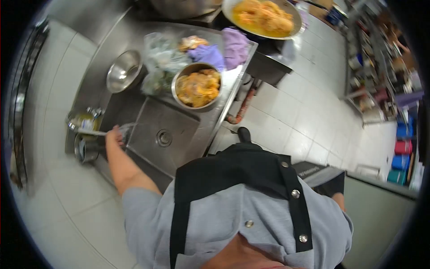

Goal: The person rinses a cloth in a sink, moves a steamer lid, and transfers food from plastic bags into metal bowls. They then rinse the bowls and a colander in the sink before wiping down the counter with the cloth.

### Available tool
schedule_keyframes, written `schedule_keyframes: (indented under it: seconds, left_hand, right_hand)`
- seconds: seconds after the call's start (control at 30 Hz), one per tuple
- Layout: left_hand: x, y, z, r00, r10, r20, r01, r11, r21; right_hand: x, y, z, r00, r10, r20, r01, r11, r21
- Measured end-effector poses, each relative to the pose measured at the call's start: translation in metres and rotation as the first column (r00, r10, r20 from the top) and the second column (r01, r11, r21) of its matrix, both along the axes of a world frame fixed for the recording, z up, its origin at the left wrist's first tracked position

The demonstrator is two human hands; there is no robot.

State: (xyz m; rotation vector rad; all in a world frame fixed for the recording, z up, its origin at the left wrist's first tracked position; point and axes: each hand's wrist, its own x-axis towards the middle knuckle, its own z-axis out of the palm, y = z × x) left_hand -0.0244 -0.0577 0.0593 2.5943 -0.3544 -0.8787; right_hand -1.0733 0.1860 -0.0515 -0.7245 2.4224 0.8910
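Note:
My left hand (114, 134) is at the end of the faucet spout (92, 131), its fingers closed around the tip. Clear water (128, 128) splashes just right of the fingers, over the steel sink (179, 134) with its round drain (164, 137). Beyond the basin, a steel pot (174, 92) holds orange-coated pieces of food (199, 88). Beside it lie clear plastic bags (163, 58) with something greenish inside. My right hand is hidden; only part of the forearm (339, 201) shows at my side.
An empty steel bowl (123, 71) rests left of the bags. Purple cloths (235, 47) lie by the counter edge. A large pan (293, 31) of orange food stands at the top. A metal cup (87, 150) sits by the faucet. Shelving (365, 85) lines the right.

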Motion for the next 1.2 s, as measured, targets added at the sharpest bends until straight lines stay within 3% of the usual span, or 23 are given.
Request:
schedule_keyframes:
  seconds: [0.03,0.07,0.1,0.13,0.2,0.23,0.27,0.3,0.33,0.37,0.4,0.43,0.5,0.6,0.67,0.7,0.77,0.8,0.83,0.87,0.97,1.13,1.2]
  left_hand:
    - [0.032,-0.007,-0.040,0.862,-0.469,0.190,0.372,0.843,0.389]
    - [-0.010,-0.009,-0.012,0.897,-0.437,0.061,0.367,0.815,0.449]
    - [-0.016,-0.010,-0.027,0.813,-0.564,0.143,0.445,0.761,0.472]
    - [-0.040,-0.020,-0.021,0.798,-0.596,0.096,0.473,0.716,0.513]
    - [-0.054,-0.031,-0.044,0.781,-0.597,0.182,0.517,0.783,0.346]
    - [-0.087,-0.036,-0.037,0.790,-0.569,0.230,0.529,0.821,0.214]
    - [-0.109,-0.040,-0.035,0.768,-0.574,0.284,0.559,0.817,0.138]
    - [-0.128,-0.044,-0.036,0.746,-0.572,0.341,0.589,0.806,0.064]
    - [-0.146,-0.046,-0.038,0.736,-0.541,0.407,0.615,0.786,-0.066]
    - [-0.162,-0.048,-0.044,0.751,-0.483,0.451,0.604,0.779,-0.172]
    - [-0.186,-0.047,-0.033,0.792,-0.446,0.417,0.582,0.757,-0.297]
    - [-0.204,-0.047,-0.028,0.804,-0.427,0.414,0.570,0.753,-0.329]
    - [-0.224,-0.040,-0.026,0.816,-0.406,0.411,0.559,0.735,-0.385]
    - [-0.221,-0.020,-0.026,0.853,-0.326,0.407,0.494,0.754,-0.433]
    - [-0.201,0.002,-0.037,0.873,-0.263,0.411,0.449,0.764,-0.464]
    - [-0.192,0.018,-0.039,0.933,-0.204,0.298,0.336,0.789,-0.515]
    - [-0.197,0.047,-0.021,0.997,-0.051,0.052,0.071,0.844,-0.532]
    - [-0.199,0.060,-0.013,0.999,-0.024,0.046,0.044,0.847,-0.529]
    - [-0.199,0.075,-0.009,0.997,0.065,-0.049,-0.081,0.833,-0.548]
    - [-0.198,0.090,-0.009,0.979,0.146,-0.146,-0.203,0.807,-0.554]
    - [-0.194,0.122,-0.020,0.931,0.266,-0.251,-0.364,0.734,-0.574]
    - [-0.205,0.119,-0.013,0.897,0.276,-0.345,-0.432,0.711,-0.555]
    - [-0.210,0.105,-0.011,0.901,0.249,-0.357,-0.417,0.725,-0.548]
  right_hand:
    - [0.006,-0.004,-0.002,1.000,0.022,0.021,-0.022,1.000,0.015]
    - [0.011,-0.008,-0.007,0.997,0.060,0.048,-0.061,0.998,0.024]
    - [0.016,-0.020,-0.017,0.990,0.125,0.067,-0.126,0.992,0.012]
    - [0.027,-0.036,-0.025,0.972,0.218,0.089,-0.217,0.976,-0.026]
    - [0.051,-0.090,-0.064,0.825,0.560,0.074,-0.522,0.807,-0.277]
    - [0.150,-0.169,0.009,0.890,0.455,0.030,-0.419,0.841,-0.344]
    - [0.180,-0.214,-0.002,0.832,0.555,0.016,-0.440,0.677,-0.590]
    - [0.246,-0.264,0.044,0.755,0.652,0.065,-0.400,0.537,-0.743]
    - [0.293,-0.303,0.072,0.554,0.831,0.046,-0.325,0.267,-0.907]
    - [0.340,-0.341,0.096,0.439,0.898,-0.031,-0.201,0.065,-0.977]
    - [0.391,-0.372,0.138,0.309,0.950,-0.051,-0.001,-0.053,-0.999]
    - [0.423,-0.405,0.150,0.258,0.966,0.004,-0.014,0.008,-1.000]
    - [0.487,-0.468,0.165,0.159,0.970,-0.183,0.038,-0.191,-0.981]
    - [0.568,-0.546,0.158,0.154,0.970,-0.190,0.005,-0.193,-0.981]
    - [0.609,-0.575,0.157,0.251,0.967,-0.052,-0.330,0.035,-0.943]
    - [0.624,-0.591,0.153,0.218,0.975,-0.054,-0.329,0.021,-0.944]
    - [0.635,-0.623,0.144,0.250,0.965,0.079,-0.468,0.191,-0.863]
    - [0.635,-0.629,0.148,0.152,0.983,-0.105,-0.513,-0.012,-0.858]
    - [0.633,-0.637,0.154,0.076,0.990,-0.118,-0.545,-0.058,-0.837]
    - [0.635,-0.662,0.135,0.120,0.992,-0.050,-0.423,0.005,-0.906]
    - [0.626,-0.658,0.175,0.065,0.995,0.075,-0.193,0.086,-0.977]
    - [0.604,-0.652,0.242,0.028,0.989,0.148,0.044,0.147,-0.988]
    - [0.598,-0.637,0.270,-0.198,0.781,0.592,0.353,0.620,-0.700]
